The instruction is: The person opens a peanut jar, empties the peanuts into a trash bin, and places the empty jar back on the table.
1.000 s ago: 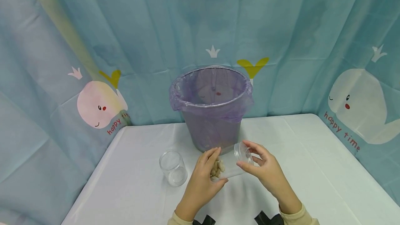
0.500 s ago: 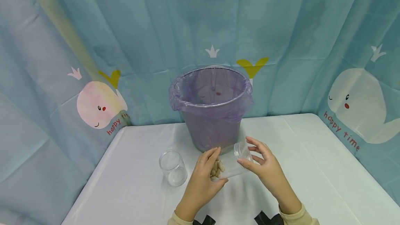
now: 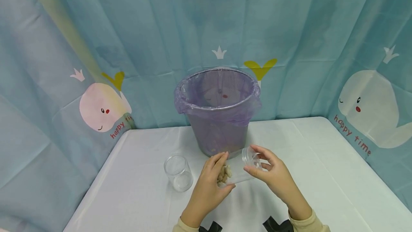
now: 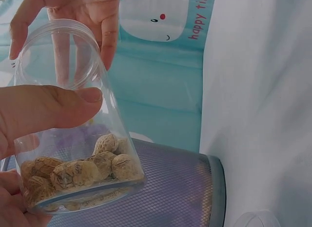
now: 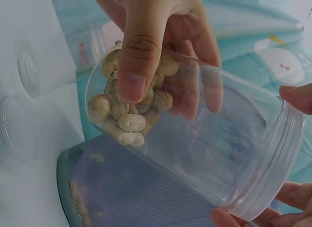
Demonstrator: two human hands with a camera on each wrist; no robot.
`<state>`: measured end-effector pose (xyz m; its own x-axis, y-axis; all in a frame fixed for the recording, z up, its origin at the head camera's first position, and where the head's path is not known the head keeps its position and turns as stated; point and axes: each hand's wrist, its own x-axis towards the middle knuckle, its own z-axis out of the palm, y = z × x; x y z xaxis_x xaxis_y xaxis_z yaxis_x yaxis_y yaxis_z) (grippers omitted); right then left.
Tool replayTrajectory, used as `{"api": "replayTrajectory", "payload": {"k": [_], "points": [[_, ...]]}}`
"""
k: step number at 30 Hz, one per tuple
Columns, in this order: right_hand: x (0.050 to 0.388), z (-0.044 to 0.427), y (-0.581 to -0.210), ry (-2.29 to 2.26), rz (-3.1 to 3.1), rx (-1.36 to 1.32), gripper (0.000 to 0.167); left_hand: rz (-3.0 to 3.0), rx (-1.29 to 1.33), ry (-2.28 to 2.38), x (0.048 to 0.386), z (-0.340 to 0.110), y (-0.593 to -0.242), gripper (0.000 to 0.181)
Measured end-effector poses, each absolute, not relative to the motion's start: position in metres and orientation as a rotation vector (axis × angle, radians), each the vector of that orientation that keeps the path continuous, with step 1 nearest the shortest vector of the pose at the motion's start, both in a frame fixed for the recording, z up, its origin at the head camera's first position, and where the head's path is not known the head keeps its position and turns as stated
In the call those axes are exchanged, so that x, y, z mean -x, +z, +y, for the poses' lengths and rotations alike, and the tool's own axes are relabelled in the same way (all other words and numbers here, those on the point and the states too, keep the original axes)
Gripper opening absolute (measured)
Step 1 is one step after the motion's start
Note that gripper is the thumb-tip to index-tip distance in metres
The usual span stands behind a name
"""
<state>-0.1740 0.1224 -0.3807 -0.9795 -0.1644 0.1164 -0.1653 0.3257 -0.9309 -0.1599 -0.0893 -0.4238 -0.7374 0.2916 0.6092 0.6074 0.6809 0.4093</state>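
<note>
My left hand (image 3: 210, 182) holds a clear plastic jar (image 3: 237, 170) near its base, with the thumb along its side. Several unshelled peanuts (image 4: 73, 173) lie in the bottom of this jar, which is tilted with its top to the right. My right hand (image 3: 271, 171) grips the clear lid (image 3: 250, 156) at the jar's top end, thumb on the near side and fingers on the far side. In the right wrist view the ridged lid (image 5: 265, 173) sits on the jar's mouth. A second clear jar (image 3: 178, 173) stands on the table to the left.
A mesh waste bin (image 3: 219, 131) lined with a purple plastic bag (image 3: 251, 108) stands just beyond the hands. The white table (image 3: 135, 189) is backed by a blue curtain (image 3: 289, 28) with whale prints. A clear round thing (image 5: 17, 129) shows at the right wrist view's left edge.
Half a second ago my right fingers were spread off the lid and turned upward; now they are back round it. My left hand and the jar have hardly moved.
</note>
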Motion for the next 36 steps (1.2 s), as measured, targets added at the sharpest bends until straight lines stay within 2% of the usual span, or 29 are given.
{"api": "replayTrajectory", "payload": {"k": [11, 21, 36], "points": [[0.1761, 0.1228, -0.3827, 1.802, -2.552, -0.354, 0.073, -2.394, 0.693, -0.825, 0.1616, -0.0884, -0.4242, 0.097], [0.1758, 0.1224, -0.3838, 1.798, -2.557, -0.283, 0.069, -2.394, 0.696, -0.818, 0.1613, -0.0885, -0.4228, 0.096], [0.1755, 0.1236, -0.3856, 1.804, -2.520, -0.370, 0.064, -2.390, 0.687, -0.830, 0.1607, -0.0900, -0.4236, 0.096]]}}
